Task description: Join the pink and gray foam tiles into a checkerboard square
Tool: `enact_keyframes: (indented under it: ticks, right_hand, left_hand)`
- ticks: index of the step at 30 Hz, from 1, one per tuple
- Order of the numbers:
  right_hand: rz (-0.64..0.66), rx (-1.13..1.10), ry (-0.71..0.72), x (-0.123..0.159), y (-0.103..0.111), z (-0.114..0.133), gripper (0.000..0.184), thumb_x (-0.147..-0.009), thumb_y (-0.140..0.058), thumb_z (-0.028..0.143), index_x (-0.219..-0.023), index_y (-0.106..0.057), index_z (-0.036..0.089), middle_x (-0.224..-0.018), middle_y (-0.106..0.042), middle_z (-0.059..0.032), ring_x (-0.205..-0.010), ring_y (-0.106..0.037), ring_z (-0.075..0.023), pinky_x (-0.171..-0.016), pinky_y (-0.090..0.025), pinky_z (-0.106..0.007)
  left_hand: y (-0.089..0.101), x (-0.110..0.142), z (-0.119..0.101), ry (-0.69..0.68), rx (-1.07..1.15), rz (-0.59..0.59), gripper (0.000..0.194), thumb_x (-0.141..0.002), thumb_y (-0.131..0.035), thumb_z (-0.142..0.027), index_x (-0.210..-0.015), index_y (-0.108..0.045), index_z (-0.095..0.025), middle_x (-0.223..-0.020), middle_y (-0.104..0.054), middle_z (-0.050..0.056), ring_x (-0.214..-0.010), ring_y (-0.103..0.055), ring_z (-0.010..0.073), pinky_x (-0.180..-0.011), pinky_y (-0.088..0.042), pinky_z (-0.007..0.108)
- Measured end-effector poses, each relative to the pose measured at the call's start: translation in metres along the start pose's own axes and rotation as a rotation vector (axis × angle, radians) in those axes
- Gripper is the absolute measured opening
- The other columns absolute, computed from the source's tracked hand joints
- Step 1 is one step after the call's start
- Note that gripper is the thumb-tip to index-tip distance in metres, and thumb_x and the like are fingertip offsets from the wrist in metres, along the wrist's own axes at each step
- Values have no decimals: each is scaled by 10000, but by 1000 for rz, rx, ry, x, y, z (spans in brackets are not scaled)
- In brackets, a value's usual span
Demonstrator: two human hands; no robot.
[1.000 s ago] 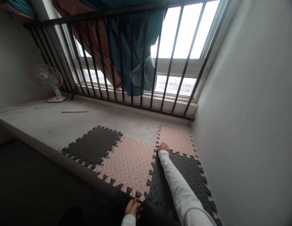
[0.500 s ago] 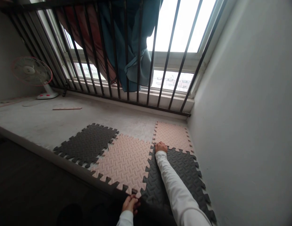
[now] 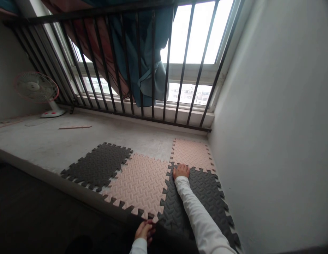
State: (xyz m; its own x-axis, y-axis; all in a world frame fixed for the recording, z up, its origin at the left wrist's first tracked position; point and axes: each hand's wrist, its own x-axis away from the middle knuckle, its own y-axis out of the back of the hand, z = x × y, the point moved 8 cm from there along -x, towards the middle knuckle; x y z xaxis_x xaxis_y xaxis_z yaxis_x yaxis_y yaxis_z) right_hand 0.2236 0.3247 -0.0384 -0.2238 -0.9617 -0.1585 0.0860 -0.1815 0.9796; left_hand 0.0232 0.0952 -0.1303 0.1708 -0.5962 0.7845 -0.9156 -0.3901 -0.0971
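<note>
My left hand [image 3: 144, 231] is at the near corner of a pink foam mat tile [image 3: 139, 183], with thumb and fingers pinched at the tile's corner tab. My right hand [image 3: 182, 170] lies palm down, fingers extended, on a dark grey foam tile [image 3: 206, 194] close to its far edge. The fingertips reach the seam with a second pink tile [image 3: 192, 153] behind it. Interlocking teeth of the front pink tile meet the dark tile's left edge. Another dark grey tile [image 3: 100, 165] lies to the left, against the front pink tile's side.
A black railing [image 3: 142, 115] runs along the back, before a window with red and teal curtains [image 3: 145, 70]. A fan [image 3: 36, 88] stands at far left, and a thin strip [image 3: 75, 127] lies on the pale ledge [image 3: 142, 135]. A white wall [image 3: 272, 141] rises at right.
My right hand has shifted slightly back toward me, and its fingers look flatter on the mat. My left hand stays at the pink tile's corner. The view has tilted a little upward.
</note>
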Motion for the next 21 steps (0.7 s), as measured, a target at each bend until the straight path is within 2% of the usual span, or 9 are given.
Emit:
enact_keyframes:
  ticks: [5, 8, 12, 16, 18, 21]
  right_hand:
    - [115, 58, 28, 4, -8, 4, 618, -806, -311, 420, -1231, -371, -24, -1300, -346, -224, -1227, -232, -296, -1010, -32, -431]
    - [167, 57, 2, 7, -11, 1, 616, -824, -260, 441, -1295, -287, 45, -1365, -251, -175, -1265, -153, -264, -1005, -31, -473]
    - [256, 51, 67, 7, -9, 4, 553, -842, -204, 440, -1326, -228, 174, -1408, -175, -76, -1282, -112, -206, -1004, -40, -497]
    - [367, 131, 104, -1, 8, 14, 510, -805, -349, 417, -1252, -376, 173, -1350, -314, -111, -1235, -239, -238, -992, -54, -516]
    - [360, 160, 86, -4, 22, 26, 435, -772, -425, 358, -1167, -472, 184, -1268, -420, -128, -1184, -314, -266, -958, -111, -544]
    - [346, 102, 220, 8, 33, 75, 344, -761, -430, 267, -1087, -527, 219, -1196, -483, -111, -1111, -394, -263, -899, -230, -521]
  left_hand:
    - [6, -1, 0, 4, -22, -3, 104, -701, -420, -183, -750, -502, -225, -822, -635, 24, -775, -591, 155, -607, -371, 241]
    - [6, -1, 0, -1, -13, 3, 108, -694, -430, -179, -764, -500, -222, -826, -631, 31, -739, -590, 149, -580, -366, 230]
    - [4, 3, 0, 13, 0, -13, 94, -709, -412, -162, -758, -478, -210, -793, -611, 20, -650, -567, 109, -524, -351, 200]
    - [1, 10, -3, 4, 25, -35, 93, -700, -412, -138, -718, -481, -197, -676, -583, 1, -575, -541, 98, -490, -329, 191]
    - [-1, 12, -4, -8, 23, -34, 92, -675, -429, -124, -694, -489, -191, -631, -573, -5, -560, -541, 105, -488, -325, 198]
    - [-3, 13, -6, -36, 15, -24, 95, -636, -454, -107, -671, -499, -183, -597, -568, -8, -546, -543, 112, -488, -325, 208]
